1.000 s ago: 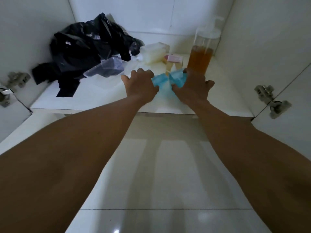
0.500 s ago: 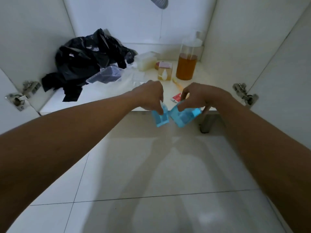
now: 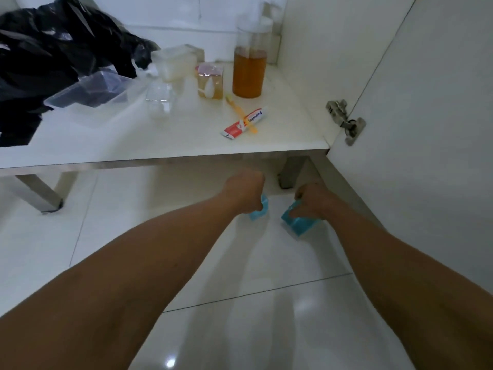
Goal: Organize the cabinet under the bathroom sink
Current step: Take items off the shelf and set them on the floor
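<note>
A small blue box [image 3: 259, 214] is being gripped by the left hand [image 3: 244, 192], with the fingers curled closely round it. A second blue box [image 3: 300, 226] is being pinched at its rim by the curled fingers of the right hand [image 3: 313, 201]. Both are being held low over the tiled floor [image 3: 240, 329], just before the cabinet shelf [image 3: 133, 140]; whether they are touching the floor cannot be told. On the shelf, a toothpaste tube [image 3: 232, 129] lettered "Pepsodent" is being crossed by an orange toothbrush [image 3: 237, 110].
</note>
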